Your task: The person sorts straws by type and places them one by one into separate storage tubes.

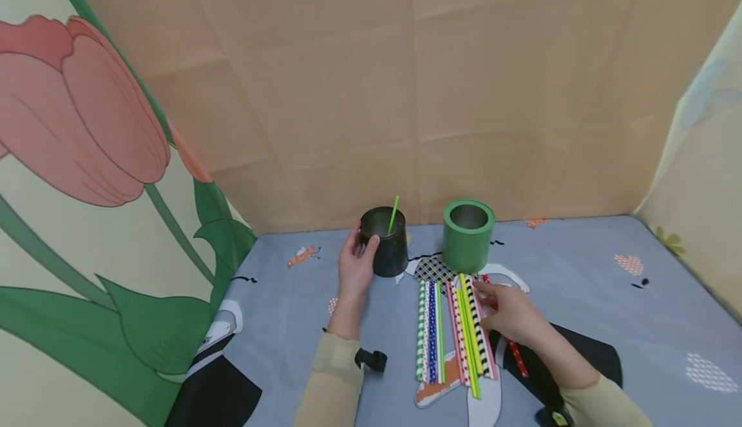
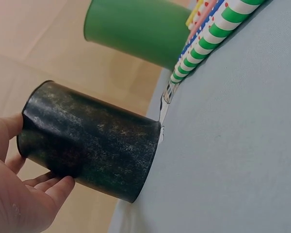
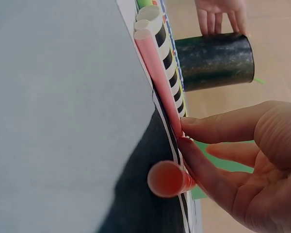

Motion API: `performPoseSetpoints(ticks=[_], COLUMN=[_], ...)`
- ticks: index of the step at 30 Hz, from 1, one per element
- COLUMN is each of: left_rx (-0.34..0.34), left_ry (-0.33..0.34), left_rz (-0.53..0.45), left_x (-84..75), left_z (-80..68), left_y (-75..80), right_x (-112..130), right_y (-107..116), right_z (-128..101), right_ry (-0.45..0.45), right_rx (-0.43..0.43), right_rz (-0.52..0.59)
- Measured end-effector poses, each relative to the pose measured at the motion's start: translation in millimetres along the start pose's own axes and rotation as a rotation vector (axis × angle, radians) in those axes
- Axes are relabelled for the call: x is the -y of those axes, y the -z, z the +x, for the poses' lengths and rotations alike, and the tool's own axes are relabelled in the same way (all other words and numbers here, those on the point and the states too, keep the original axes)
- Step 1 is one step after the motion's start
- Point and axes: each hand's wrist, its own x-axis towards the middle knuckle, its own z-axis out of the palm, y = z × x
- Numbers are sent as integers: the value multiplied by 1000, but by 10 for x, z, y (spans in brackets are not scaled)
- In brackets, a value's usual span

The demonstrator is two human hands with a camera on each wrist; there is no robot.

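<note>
In the head view my left hand (image 1: 355, 271) grips the side of a dark cylindrical cup (image 1: 391, 256) on the table, thumb near the rim. A bright green straw (image 1: 393, 214) leans inside it. My right hand (image 1: 513, 311) is at the right side of a row of patterned paper straws (image 1: 429, 333). Its thumb and index finger pinch the far end of a pink straw (image 3: 157, 73), beside a black-striped straw (image 3: 167, 60). A red straw (image 1: 518, 357) lies apart, partly hidden under this hand.
A thick-walled green cylindrical holder (image 1: 468, 246) stands beyond the straws, right of the dark cup. The grey-blue printed cloth (image 1: 580, 285) covers the table. A tan sheet (image 1: 406, 92) hangs behind, and a tulip-printed panel (image 1: 87, 124) rises on the left.
</note>
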Motion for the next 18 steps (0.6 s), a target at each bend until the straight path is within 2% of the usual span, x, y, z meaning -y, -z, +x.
performPoseSetpoints(ticks=[9,18], left_rx=[-9,8], left_ry=[-10,-17], left_rz=[15,19], left_x=[-1,5], left_z=[18,14], left_y=[-4,-6], right_x=[41,37], right_y=[7,-11], right_z=[-19,-13], right_ry=[14,-23], right_rx=[-1,-8], right_rz=[7,-34])
